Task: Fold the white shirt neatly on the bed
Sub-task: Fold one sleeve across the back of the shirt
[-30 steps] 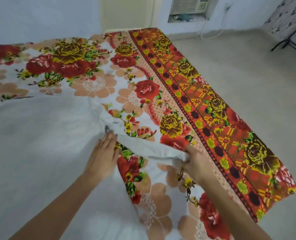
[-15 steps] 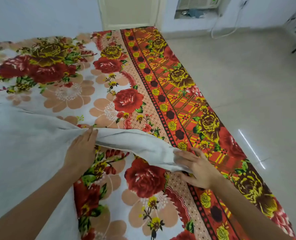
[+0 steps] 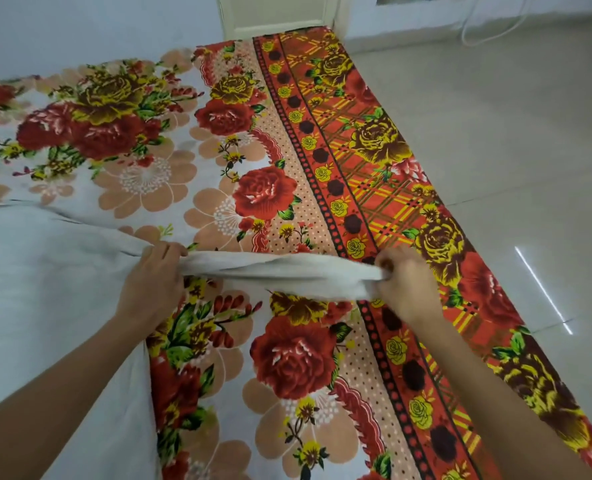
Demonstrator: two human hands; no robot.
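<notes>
The white shirt [image 3: 45, 289] lies spread over the left part of the bed, its body running off the left and bottom edges of view. One sleeve [image 3: 280, 271] stretches out to the right across the flowered bedsheet [image 3: 287, 358]. My left hand [image 3: 152, 282] rests at the sleeve's shoulder end, fingers curled over the cloth. My right hand [image 3: 405, 282] is closed on the sleeve's cuff end, pulling it taut near the sheet's red border.
The bed's right edge [image 3: 495, 271] drops to a pale tiled floor [image 3: 512, 133]. A wall and a cream door frame [image 3: 274, 12] stand at the far end of the bed. A white cable [image 3: 488, 32] hangs by the far wall.
The sleeve has been drawn out longer and straighter to the right. My right hand moved rightward toward the bed's edge and closed on the cuff; my left hand stayed at the shoulder.
</notes>
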